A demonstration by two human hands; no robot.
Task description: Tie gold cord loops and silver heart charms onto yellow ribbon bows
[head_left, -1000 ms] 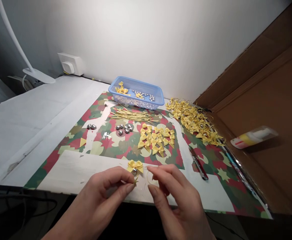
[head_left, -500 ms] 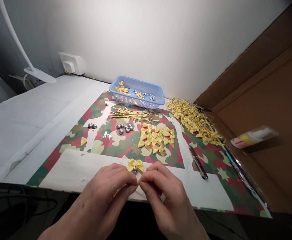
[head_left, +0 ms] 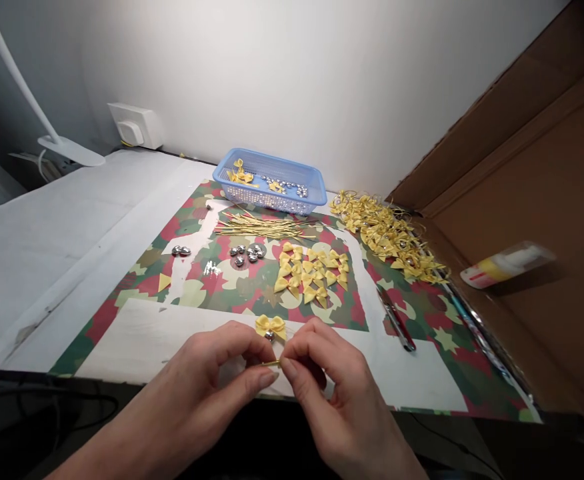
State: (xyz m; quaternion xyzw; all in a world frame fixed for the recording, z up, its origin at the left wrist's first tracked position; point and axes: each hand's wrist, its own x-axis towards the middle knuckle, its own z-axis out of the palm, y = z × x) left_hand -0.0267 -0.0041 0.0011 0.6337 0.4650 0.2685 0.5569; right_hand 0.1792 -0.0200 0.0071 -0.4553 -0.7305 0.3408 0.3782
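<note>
At the near edge of the table my two hands meet over a thin gold-yellow tie (head_left: 271, 363). My right hand (head_left: 335, 377) pinches one end between thumb and forefinger. The tie's other end runs into my left hand (head_left: 222, 373), whose thumb and forefinger lie close around it, slightly parted. Just beyond my fingertips is a yellow ribbon bow (head_left: 271, 325) with a silver bell-like ball (head_left: 270, 336) at its lower middle. Part of the tie is hidden by my fingers.
Several yellow bows (head_left: 315, 273), silver balls (head_left: 252, 253) and gold ties (head_left: 265, 227) lie on the patterned mat. Behind stands a blue basket (head_left: 272, 200). At right are finished-looking bows in a heap (head_left: 387, 233), a red-handled knife-like tool (head_left: 397, 323) and a bottle (head_left: 502, 265).
My left thumb and forefinger have parted slightly, and a short length of the gold tie now shows between my hands. The bow with its ball stays just beyond my fingers.
</note>
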